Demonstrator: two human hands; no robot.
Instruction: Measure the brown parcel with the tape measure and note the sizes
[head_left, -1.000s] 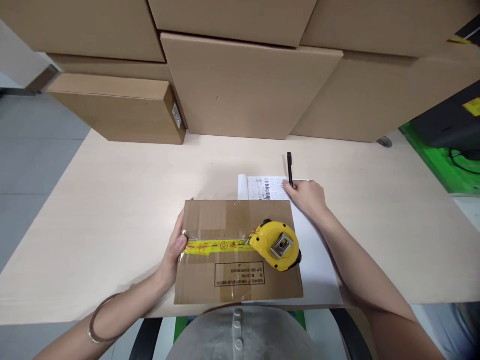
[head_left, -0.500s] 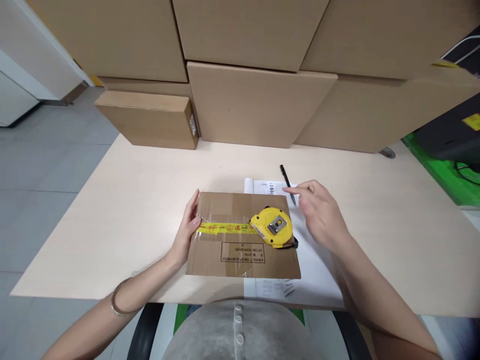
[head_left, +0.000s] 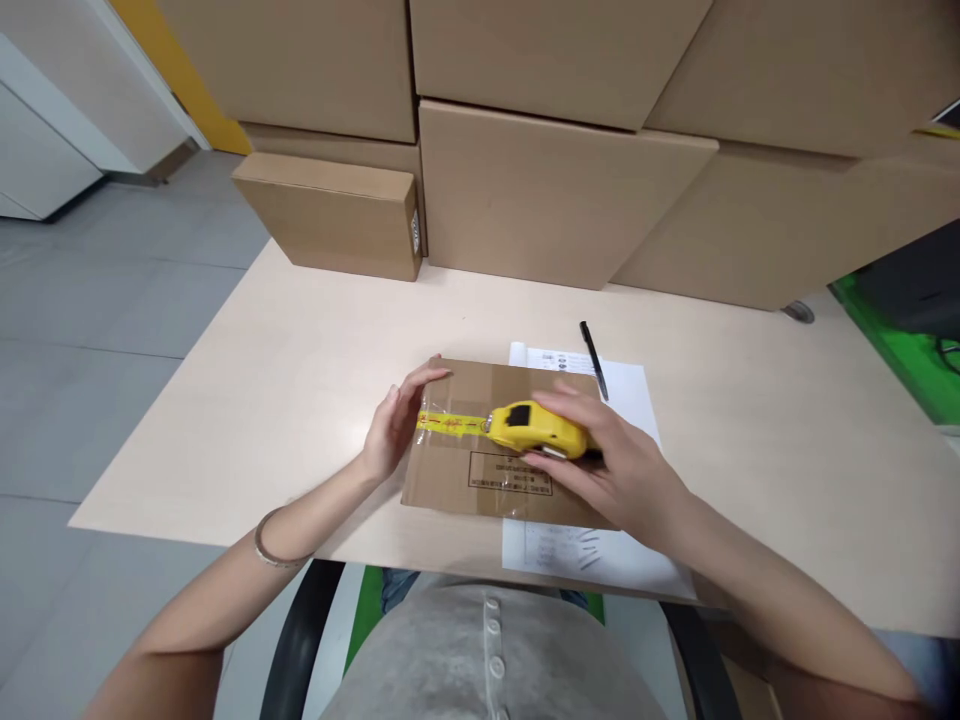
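Observation:
A flat cardboard box [head_left: 457, 490] with black printing lies on the table, partly over white papers. A yellow strip with red marks [head_left: 450, 424] crosses its top from the left edge. My left hand [head_left: 394, 425] grips that left edge, fingertips over the far corner. Above the box, my right hand [head_left: 615, 460] is closed around a yellow tape measure [head_left: 540, 428], thumb on the near side and fingers on the far side. The tape measure is turned on its side edge, its front facing left along the yellow strip. Whether any blade is pulled out, I cannot tell.
Past the box, a black pen [head_left: 594, 360] rests on the papers [head_left: 630, 385]. Large cardboard boxes [head_left: 547, 200] are stacked along the table's [head_left: 337, 330] far side, with a smaller box [head_left: 330, 220] at the left. Chair armrests [head_left: 304, 640] flank me.
My right hand has moved left from beside the pen and taken hold of the tape measure, which has tipped from lying flat onto its edge. The camera view has shifted.

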